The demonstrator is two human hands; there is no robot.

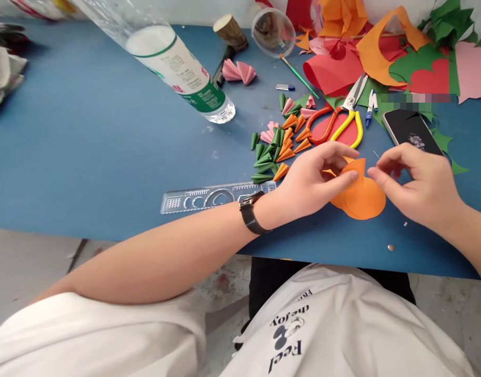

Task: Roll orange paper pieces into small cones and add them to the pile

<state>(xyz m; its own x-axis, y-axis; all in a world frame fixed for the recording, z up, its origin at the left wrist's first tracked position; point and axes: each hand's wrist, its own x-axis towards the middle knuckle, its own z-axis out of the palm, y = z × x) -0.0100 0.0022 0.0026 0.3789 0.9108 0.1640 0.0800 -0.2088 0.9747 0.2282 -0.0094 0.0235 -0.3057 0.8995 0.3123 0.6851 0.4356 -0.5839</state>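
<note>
My left hand (317,175) pinches an orange paper piece (364,198) between thumb and fingers; round lobes of it hang below the fingertips. Close by on the right, my right hand (419,178) is closed, its thumb and index finger pressed together by the paper's edge. What they hold, if anything, is too small to make out. Small rolled paper cones in green (266,157), orange (287,152) and pink (269,133) lie beyond my left wrist. Scissors (345,115) with one red and one yellow handle rest just past my left fingers.
A clear stencil ruler (209,199) lies by my left forearm. A tall water bottle (185,78) stands on the blue table (87,136). Behind my right hand is a phone (413,131). Cut coloured paper (335,73), pens (370,107) and a plastic cup (272,32) are farther back.
</note>
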